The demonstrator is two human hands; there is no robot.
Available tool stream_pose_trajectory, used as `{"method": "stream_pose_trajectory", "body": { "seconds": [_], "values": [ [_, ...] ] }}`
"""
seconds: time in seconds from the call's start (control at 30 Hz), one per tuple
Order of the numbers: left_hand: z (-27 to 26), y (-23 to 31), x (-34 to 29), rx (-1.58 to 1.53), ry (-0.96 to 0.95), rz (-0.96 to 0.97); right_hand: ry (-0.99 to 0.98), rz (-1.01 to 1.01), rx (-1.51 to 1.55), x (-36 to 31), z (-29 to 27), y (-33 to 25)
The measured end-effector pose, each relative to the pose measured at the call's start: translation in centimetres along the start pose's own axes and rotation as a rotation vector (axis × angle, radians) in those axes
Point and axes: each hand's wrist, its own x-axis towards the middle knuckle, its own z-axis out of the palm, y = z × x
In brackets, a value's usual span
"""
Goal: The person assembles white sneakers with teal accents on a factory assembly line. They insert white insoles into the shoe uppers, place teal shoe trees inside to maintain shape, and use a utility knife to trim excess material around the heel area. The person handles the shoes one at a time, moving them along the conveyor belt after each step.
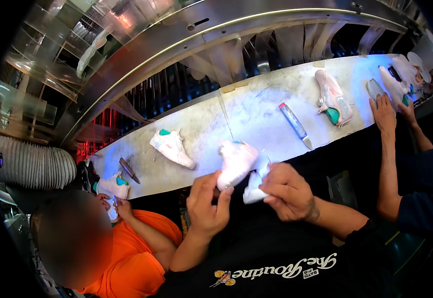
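Observation:
My left hand (pixel 209 204) is closed on a pale pink shoe (pixel 237 161), which it holds up in front of my body, just off the near edge of the work surface. Fingers and thumb of my right hand (pixel 290 192) pinch a white sole-like piece (pixel 254 189) close beside the shoe. Part of that piece is hidden by my fingers, and I cannot tell whether it touches the shoe.
On the pale work surface (pixel 204 116) lie a pink shoe (pixel 173 147) at left, another (pixel 334 97) at right, a blue-handled tool with a metal tip (pixel 296 125) and a brown tool (pixel 129 170). Co-workers handle shoe parts on both sides. A metal machine frame (pixel 186 32) rises behind.

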Motion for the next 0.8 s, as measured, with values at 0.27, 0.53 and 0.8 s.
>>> {"method": "stream_pose_trajectory", "body": {
  "seconds": [0.27, 0.53, 0.8],
  "values": [
    [1.6, 2.0, -1.6, -0.612, -0.229, -0.266, 0.051, 0.217, 0.239, -2.5, 2.5, -2.7],
    [5.7, 2.0, -4.6, -0.907, -0.218, -0.004, 0.209, 0.347, 0.274, -4.8, 1.1, -3.5],
    [6.2, 2.0, -5.6, -0.576, -0.240, 0.068, 0.208, 0.337, 0.235, -5.6, 0.4, -4.3]
  ]
}}
